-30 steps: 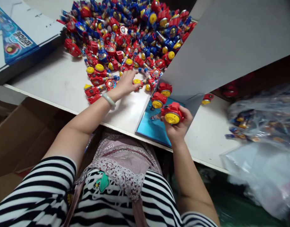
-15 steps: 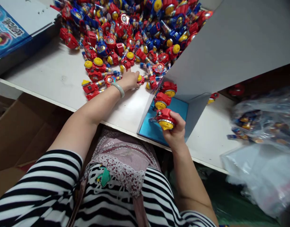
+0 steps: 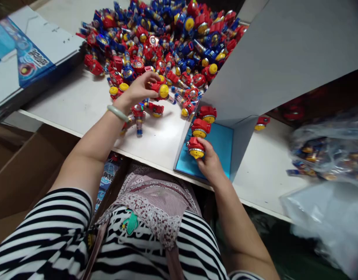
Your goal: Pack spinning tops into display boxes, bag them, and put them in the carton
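My left hand [image 3: 139, 90] is raised over the near edge of the pile, its fingers around a red toy with a yellow knob [image 3: 163, 91] and a clear tube with a blue end. My right hand [image 3: 211, 163] is at the front of an open box with a blue floor [image 3: 218, 144]. Its thumb and fingers grip a red toy with a yellow tip [image 3: 196, 147]. Behind that one, two similar toys, a nearer one [image 3: 201, 127] and a farther one [image 3: 207, 114], line the box's left side. Their tubes are mostly hidden.
A big heap of red and blue toys [image 3: 155, 42] covers the back of the white table [image 3: 161, 144]. Flat printed cartons [image 3: 35, 64] are stacked at left. The box's raised grey panel [image 3: 272, 62] blocks the back right. Plastic bags of toys [image 3: 330, 151] lie at right.
My left hand has lifted a toy and come back to the left; several toys near it have shifted. My right hand has moved its toy slightly left, up close to the row.
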A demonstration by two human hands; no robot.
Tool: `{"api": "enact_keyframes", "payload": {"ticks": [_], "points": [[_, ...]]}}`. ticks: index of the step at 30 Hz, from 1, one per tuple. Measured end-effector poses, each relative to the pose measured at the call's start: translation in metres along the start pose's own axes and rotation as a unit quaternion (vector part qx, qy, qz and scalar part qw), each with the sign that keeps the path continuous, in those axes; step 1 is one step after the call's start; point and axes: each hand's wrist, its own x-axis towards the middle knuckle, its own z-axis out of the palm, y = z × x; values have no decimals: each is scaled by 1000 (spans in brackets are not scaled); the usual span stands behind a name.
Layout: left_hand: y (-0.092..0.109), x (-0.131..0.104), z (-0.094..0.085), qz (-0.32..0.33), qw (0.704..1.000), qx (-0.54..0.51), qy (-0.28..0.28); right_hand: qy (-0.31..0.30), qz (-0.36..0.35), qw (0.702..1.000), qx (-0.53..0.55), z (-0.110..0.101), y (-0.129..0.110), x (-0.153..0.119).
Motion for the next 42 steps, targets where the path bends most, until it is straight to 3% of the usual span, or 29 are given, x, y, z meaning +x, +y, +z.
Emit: {"api": "enact_keyframes", "payload": {"ticks": [2,4,7,9,10,12,14,16,19,22,26,31,37,42], "points": [[36,-20,-16,34,999,-13,-18,-12,20,999,-22,-24,-18,7],[84,-44,-14,64,997,-12,-47,22,20,1000,-6,-42,-44,17],[156,-73,17,87,985,-19,-149,16,-1,998,61,-45,-83,35],[185,-85,44,116,967,-25,-225,-7,-19,995,94,-36,-97,40],[190,-88,57,125,963,-27,-239,0,-25,994,102,-33,-99,38],[181,-91,77,132,970,-22,-201,55,-23,993,105,-28,-91,24],[155,-92,92,127,984,-2,-125,124,-18,988,90,-26,-74,2],[125,-94,108,140,986,26,-83,166,-24,983,69,-20,-56,-22],[93,-101,135,163,981,53,-92,173,-58,982,52,-4,-38,-45],[86,-106,154,177,976,63,-109,169,-62,982,58,10,-36,-50],[89,-104,156,173,974,79,-126,134,-59,986,77,16,-37,-47],[91,-104,150,160,972,92,-144,194,-33,978,64,20,-36,-45],[91,-104,149,148,971,100,-158,111,-63,989,77,12,-40,-44],[89,-102,150,172,972,67,-147,55,-77,990,103,30,-35,-45]]}}
